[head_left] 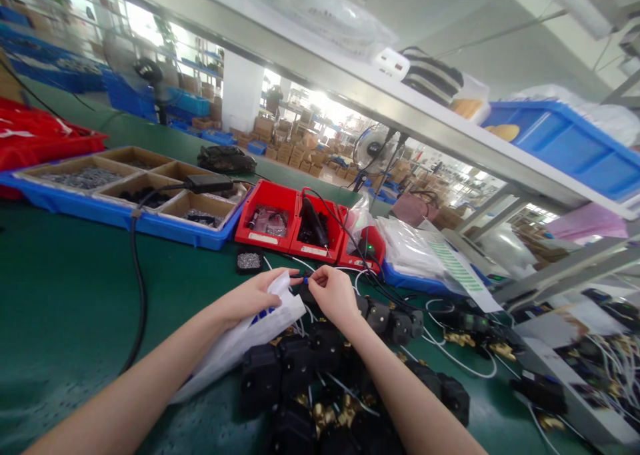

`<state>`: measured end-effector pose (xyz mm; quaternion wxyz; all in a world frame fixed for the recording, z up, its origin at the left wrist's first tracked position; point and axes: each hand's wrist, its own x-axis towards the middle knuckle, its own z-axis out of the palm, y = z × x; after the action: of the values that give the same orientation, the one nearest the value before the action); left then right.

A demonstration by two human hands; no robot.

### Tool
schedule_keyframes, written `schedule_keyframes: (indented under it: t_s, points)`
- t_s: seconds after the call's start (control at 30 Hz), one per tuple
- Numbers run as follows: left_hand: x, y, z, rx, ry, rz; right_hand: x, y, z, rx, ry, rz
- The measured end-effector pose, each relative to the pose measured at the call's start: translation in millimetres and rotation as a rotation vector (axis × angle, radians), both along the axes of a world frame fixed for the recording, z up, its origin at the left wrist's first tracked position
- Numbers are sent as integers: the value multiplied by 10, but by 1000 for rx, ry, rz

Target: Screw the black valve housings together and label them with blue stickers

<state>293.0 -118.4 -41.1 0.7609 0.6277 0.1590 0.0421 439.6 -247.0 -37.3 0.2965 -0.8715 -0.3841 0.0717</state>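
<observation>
My left hand (255, 298) grips a white sheet (225, 358) with dark blue spots on it, its thumb over the sheet and its fingers reaching toward my right hand. My right hand (334, 294) is closed in a pinch at a small blue piece (306, 280), perhaps a sticker. That piece is just above a black housing, mostly hidden by my hands. Several black box-shaped units (261, 378) with brass fittings (325, 415) and white cables crowd the bench below and between my forearms.
A blue tray (210, 237) with cardboard compartments of small parts lies at the left. Red bins (270, 240) stand behind my hands, one holding a black electric screwdriver (314, 222). A small black dish (249, 260) sits in front. A shelf (430, 102) crosses overhead; more wired units (475, 322) lie right.
</observation>
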Motion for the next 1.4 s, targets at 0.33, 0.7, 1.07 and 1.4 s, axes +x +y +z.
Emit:
schedule_keyframes:
  t_s: [0.33,0.7,1.07,1.4]
  points:
    - [-28,11,53,43,2,41,35,-13,9,64,-28,-11]
    - [-357,81,570,299,59,298,-458,-178,554,310,-165,461]
    - [-570,-283,1037,570,-33,411,-1000,-258,767,508,-706,427]
    - [-425,-395,981,667,-3,428,-981,-363,755,337,-761,451]
